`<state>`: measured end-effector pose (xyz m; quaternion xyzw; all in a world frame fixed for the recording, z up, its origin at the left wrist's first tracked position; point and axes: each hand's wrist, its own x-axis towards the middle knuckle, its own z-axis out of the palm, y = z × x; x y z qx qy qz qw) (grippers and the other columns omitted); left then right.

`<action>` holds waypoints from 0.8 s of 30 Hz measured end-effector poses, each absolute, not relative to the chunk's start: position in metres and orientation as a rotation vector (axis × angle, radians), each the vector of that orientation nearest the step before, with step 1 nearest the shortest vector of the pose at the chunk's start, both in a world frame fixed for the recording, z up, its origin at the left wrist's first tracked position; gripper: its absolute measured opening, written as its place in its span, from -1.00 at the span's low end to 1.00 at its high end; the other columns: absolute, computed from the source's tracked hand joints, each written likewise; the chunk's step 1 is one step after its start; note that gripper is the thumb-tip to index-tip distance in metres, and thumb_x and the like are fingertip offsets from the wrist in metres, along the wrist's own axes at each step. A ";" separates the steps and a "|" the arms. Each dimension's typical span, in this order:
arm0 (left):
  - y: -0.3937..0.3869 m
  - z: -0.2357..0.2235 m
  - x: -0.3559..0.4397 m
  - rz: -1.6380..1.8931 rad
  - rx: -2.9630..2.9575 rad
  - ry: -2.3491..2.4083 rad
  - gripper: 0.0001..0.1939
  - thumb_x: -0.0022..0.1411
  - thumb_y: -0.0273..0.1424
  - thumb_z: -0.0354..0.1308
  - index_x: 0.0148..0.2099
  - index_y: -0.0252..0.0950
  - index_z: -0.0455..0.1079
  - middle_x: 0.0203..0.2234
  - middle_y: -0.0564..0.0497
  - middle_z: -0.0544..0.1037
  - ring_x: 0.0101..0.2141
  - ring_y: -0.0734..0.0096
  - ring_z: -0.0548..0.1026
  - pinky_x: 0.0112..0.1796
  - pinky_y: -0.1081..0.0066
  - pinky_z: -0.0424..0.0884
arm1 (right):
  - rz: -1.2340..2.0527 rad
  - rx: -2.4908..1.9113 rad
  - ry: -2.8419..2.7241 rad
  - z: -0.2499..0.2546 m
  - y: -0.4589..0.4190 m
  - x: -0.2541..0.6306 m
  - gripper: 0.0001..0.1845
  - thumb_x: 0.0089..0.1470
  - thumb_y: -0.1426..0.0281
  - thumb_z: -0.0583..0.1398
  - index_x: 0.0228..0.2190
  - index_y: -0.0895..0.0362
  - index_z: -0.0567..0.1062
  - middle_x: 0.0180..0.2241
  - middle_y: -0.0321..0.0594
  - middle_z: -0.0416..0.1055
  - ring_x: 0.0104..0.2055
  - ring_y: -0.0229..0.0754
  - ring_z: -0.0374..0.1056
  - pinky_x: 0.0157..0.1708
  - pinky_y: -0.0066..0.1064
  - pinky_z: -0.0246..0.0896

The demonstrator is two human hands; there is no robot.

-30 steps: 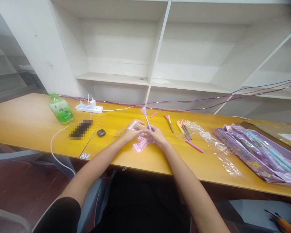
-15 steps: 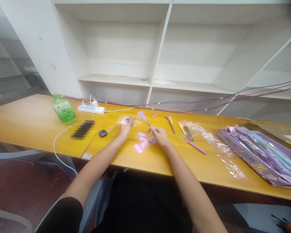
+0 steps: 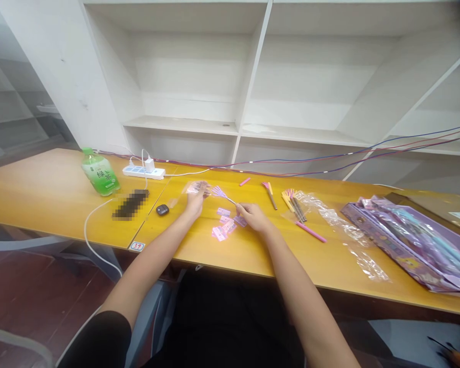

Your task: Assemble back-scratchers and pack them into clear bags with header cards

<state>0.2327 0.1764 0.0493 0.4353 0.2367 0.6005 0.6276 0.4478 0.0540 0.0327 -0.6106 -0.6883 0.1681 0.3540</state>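
From the head view, the right hand (image 3: 253, 215) clamps the slim metallic rod of a purple, claw-headed scratcher (image 3: 219, 192) beyond glossy pink printed cards (image 3: 225, 225). The left hand (image 3: 196, 202) pinches a crinkly clear plastic bag (image 3: 191, 188), partly hiding it. Rightward lie yellow-and-pink claw-headed sticks (image 3: 297, 206) and a purple patterned box (image 3: 400, 256).

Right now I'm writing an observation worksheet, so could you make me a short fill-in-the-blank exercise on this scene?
1. The person's ____ hand grips the purple-headed tool.
2. The cap on the drink bottle is coloured ____.
3. In the picture, the bottle stands to the ____ of the white power strip.

Missing words: right; green; left.
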 end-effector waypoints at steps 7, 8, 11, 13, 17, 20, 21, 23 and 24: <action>0.179 0.043 0.236 1.333 1.010 0.517 -0.45 -0.03 -0.03 0.54 -0.20 -0.27 0.40 -0.33 0.06 0.58 -0.42 0.58 0.47 -0.37 0.53 0.37 | 0.473 -1.558 -1.806 0.031 0.054 0.446 -0.37 0.38 -0.06 -0.01 -0.54 0.08 0.42 -0.59 -0.30 0.34 -0.49 -0.19 0.22 -0.43 -0.35 0.00; 0.179 0.042 0.236 1.332 1.008 0.505 -0.45 -0.03 -0.04 0.55 -0.20 -0.27 0.40 -0.33 0.06 0.58 -0.41 0.57 0.48 -0.37 0.53 0.37 | 0.484 -1.555 -1.803 0.031 0.053 0.445 -0.37 0.38 -0.06 -0.01 -0.55 0.08 0.42 -0.59 -0.29 0.34 -0.50 -0.19 0.21 -0.43 -0.35 0.00; 0.179 0.042 0.236 1.334 1.006 0.485 -0.46 -0.02 -0.05 0.55 -0.20 -0.26 0.40 -0.33 0.04 0.59 -0.37 0.53 0.51 -0.37 0.53 0.37 | 0.521 -1.563 -1.800 0.033 0.051 0.443 -0.36 0.38 -0.07 -0.02 -0.56 0.08 0.36 -0.59 -0.30 0.33 -0.49 -0.21 0.21 -0.44 -0.36 0.01; 0.179 0.042 0.237 1.337 1.002 0.475 -0.46 -0.02 -0.05 0.55 -0.20 -0.26 0.40 -0.33 0.03 0.60 -0.37 0.52 0.52 -0.37 0.52 0.38 | 0.536 -1.573 -1.810 0.035 0.050 0.442 -0.36 0.38 -0.07 -0.03 -0.56 0.09 0.34 -0.58 -0.31 0.33 -0.49 -0.22 0.22 -0.43 -0.37 0.02; 0.180 0.041 0.238 1.329 0.993 0.453 -0.45 -0.03 -0.04 0.56 -0.19 -0.25 0.40 -0.33 0.03 0.61 -0.38 0.49 0.53 -0.37 0.49 0.39 | 0.529 -1.574 -1.831 0.034 0.051 0.444 -0.37 0.38 -0.07 -0.03 -0.55 0.09 0.35 -0.58 -0.31 0.34 -0.49 -0.23 0.21 -0.42 -0.37 0.03; 0.180 0.040 0.238 1.322 0.991 0.454 -0.46 -0.01 -0.03 0.54 -0.19 -0.24 0.41 -0.34 0.04 0.61 -0.38 0.50 0.53 -0.37 0.49 0.38 | 0.522 -1.565 -1.843 0.032 0.052 0.446 -0.36 0.37 -0.08 -0.03 -0.55 0.09 0.34 -0.58 -0.31 0.33 -0.50 -0.23 0.20 -0.44 -0.38 0.02; 0.181 0.040 0.238 1.322 0.991 0.455 -0.46 -0.01 -0.03 0.54 -0.19 -0.25 0.41 -0.34 0.04 0.61 -0.38 0.50 0.53 -0.37 0.50 0.38 | 0.518 -1.564 -1.843 0.032 0.053 0.447 -0.36 0.37 -0.09 -0.03 -0.55 0.09 0.34 -0.58 -0.31 0.33 -0.49 -0.23 0.21 -0.44 -0.38 0.02; 0.180 0.040 0.238 1.320 0.990 0.453 -0.46 -0.01 -0.02 0.54 -0.19 -0.25 0.41 -0.33 0.05 0.60 -0.37 0.51 0.53 -0.35 0.50 0.39 | 0.512 -1.560 -1.836 0.032 0.053 0.448 -0.36 0.37 -0.09 -0.03 -0.55 0.09 0.36 -0.58 -0.31 0.33 -0.48 -0.22 0.22 -0.43 -0.38 0.02; 0.180 0.040 0.238 1.318 0.987 0.453 -0.46 0.00 -0.03 0.54 -0.20 -0.25 0.40 -0.33 0.05 0.60 -0.37 0.52 0.53 -0.35 0.49 0.39 | 0.517 -1.558 -1.830 0.032 0.053 0.448 -0.35 0.37 -0.09 -0.03 -0.54 0.10 0.37 -0.58 -0.31 0.34 -0.48 -0.22 0.22 -0.43 -0.38 0.02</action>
